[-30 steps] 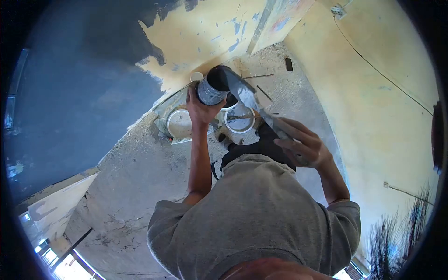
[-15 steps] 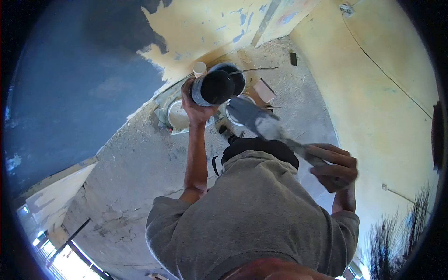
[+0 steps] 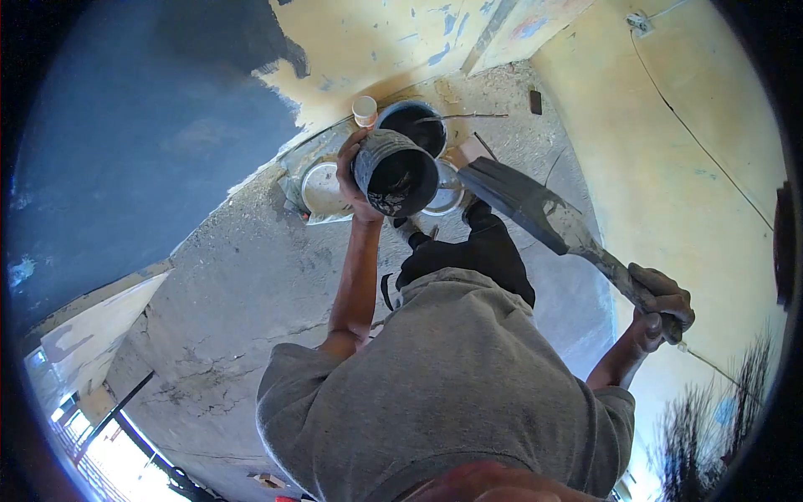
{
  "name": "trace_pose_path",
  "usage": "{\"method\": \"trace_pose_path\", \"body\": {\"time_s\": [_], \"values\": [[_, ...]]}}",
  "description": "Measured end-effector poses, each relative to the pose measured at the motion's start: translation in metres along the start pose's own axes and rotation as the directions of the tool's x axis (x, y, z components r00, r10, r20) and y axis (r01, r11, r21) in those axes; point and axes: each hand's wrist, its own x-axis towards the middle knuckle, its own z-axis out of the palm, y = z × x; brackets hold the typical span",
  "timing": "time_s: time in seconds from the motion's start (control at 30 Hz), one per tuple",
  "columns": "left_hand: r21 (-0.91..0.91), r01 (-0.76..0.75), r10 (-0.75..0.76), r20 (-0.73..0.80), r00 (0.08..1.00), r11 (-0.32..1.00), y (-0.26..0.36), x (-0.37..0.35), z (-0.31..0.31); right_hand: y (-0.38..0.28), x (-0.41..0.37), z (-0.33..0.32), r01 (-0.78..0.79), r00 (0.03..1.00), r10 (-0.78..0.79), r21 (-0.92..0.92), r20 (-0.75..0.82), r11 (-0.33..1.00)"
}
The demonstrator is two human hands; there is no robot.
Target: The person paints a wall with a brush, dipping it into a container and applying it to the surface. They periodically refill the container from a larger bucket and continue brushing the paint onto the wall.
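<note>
My left hand (image 3: 355, 180) is wrapped round the side of a small dark container (image 3: 372, 163), tilted so that its open mouth shows dark paint inside. On the right, my right hand (image 3: 663, 303) grips the handle of a large paint brush (image 3: 535, 209). The brush's dark, paint-coated bristles point up and left, a short way to the right of the container and apart from it.
Behind the container stands a dark bucket (image 3: 411, 113) with a stick across it, beside a small white cup (image 3: 365, 107). A white bucket (image 3: 322, 191) and a black object (image 3: 535, 102) are on the floor. Dark paint partly covers the left wall (image 3: 150, 159).
My right hand has moved right and outward with the brush, whose bristles are now farther from the container. The container has shifted slightly right and down, its mouth tilted more toward the camera.
</note>
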Motion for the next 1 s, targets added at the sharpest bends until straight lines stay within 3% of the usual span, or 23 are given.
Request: {"method": "trace_pose_path", "body": {"time_s": [0.07,0.13,0.2,0.27,0.33,0.43,0.5,0.6,0.63,0.73,0.87,0.93,1.0], "values": [[-0.039,0.057,-0.057,-0.004,0.998,0.998,0.002,-0.005,0.004,-0.010,0.011,0.011,0.007,1.000,-0.007,0.009,-0.009,1.000],[-0.064,0.085,-0.086,-0.005,0.996,0.994,0.006,-0.010,0.008,-0.030,0.025,0.036,-0.099,0.994,0.101,0.041,-0.051,0.994],[0.071,0.074,-0.080,0.096,0.992,0.995,0.011,-0.015,0.013,-0.026,0.034,0.051,-0.060,0.998,0.060,0.102,0.006,0.993],[0.044,0.080,-0.084,0.113,0.990,0.996,0.013,-0.022,0.020,-0.026,0.059,0.056,-0.034,0.960,0.004,0.103,0.280,0.994],[0.006,0.157,-0.155,0.172,0.973,0.988,0.022,-0.028,0.025,-0.011,0.068,0.067,0.092,0.910,-0.069,-0.038,0.409,0.995],[0.045,0.171,-0.177,0.224,0.958,0.984,0.035,-0.039,0.032,0.006,0.084,0.091,0.091,0.851,-0.070,-0.015,0.520,0.996],[-0.029,0.224,-0.210,0.244,0.947,0.974,0.034,-0.052,0.035,0.011,0.092,0.107,-0.022,0.765,0.047,-0.047,0.642,0.999],[-0.089,0.220,-0.197,0.215,0.957,0.971,0.040,-0.062,0.034,0.017,0.089,0.127,0.026,0.729,0.033,-0.075,0.684,0.997],[-0.032,0.150,-0.139,0.216,0.966,0.988,0.046,-0.058,0.035,0.018,0.087,0.131,0.054,0.695,0.048,-0.120,0.717,0.991],[0.009,0.186,-0.184,0.179,0.966,0.983,0.051,-0.065,0.033,0.018,0.083,0.141,-0.002,0.665,0.101,-0.133,0.740,0.991],[0.051,0.153,-0.160,0.191,0.969,0.987,0.051,-0.071,0.031,0.023,0.081,0.143,-0.079,0.692,0.063,-0.011,0.719,0.997],[-0.019,0.212,-0.205,0.174,0.963,0.977,0.050,-0.071,0.033,0.018,0.084,0.139,-0.159,0.781,0.133,-0.012,0.610,0.987],[0.009,0.171,-0.169,0.212,0.963,0.985,0.048,-0.066,0.032,0.019,0.078,0.138,-0.116,0.798,0.091,0.004,0.596,0.993]]}}
